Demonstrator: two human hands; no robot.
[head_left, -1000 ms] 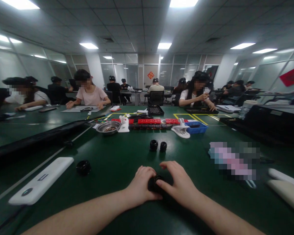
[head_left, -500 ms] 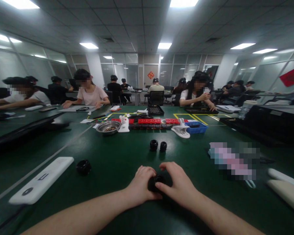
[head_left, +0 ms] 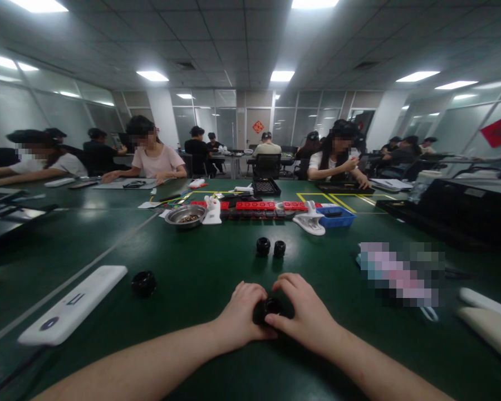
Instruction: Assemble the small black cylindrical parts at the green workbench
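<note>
My left hand (head_left: pixel 242 313) is closed around the left side of a black round hollow fitting (head_left: pixel 272 306) at the front middle of the table. My right hand (head_left: pixel 304 312) grips its right side, the thumb on the near rim and the fingers curved round the far side. The fingers cover much of the fitting, and its exact kind is unclear. Beyond my hands stand two similar black fittings, a larger one (head_left: pixel 263 247) and a smaller one (head_left: pixel 279 249). A wider black ring-shaped fitting (head_left: pixel 144 283) lies to the left.
A white power strip (head_left: pixel 73 304) lies at left. Further back are a metal bowl (head_left: pixel 186 217) with small parts, a red strip (head_left: pixel 255 206), a white clamp (head_left: pixel 309 219) and a blue tray (head_left: pixel 336 216). A black case (head_left: pixel 463 206) stands at right. Co-workers sit across the table.
The dark flat object at far left has shifted further left. Both my hands keep nearly the same hold on the fitting. The view has shifted slightly.
</note>
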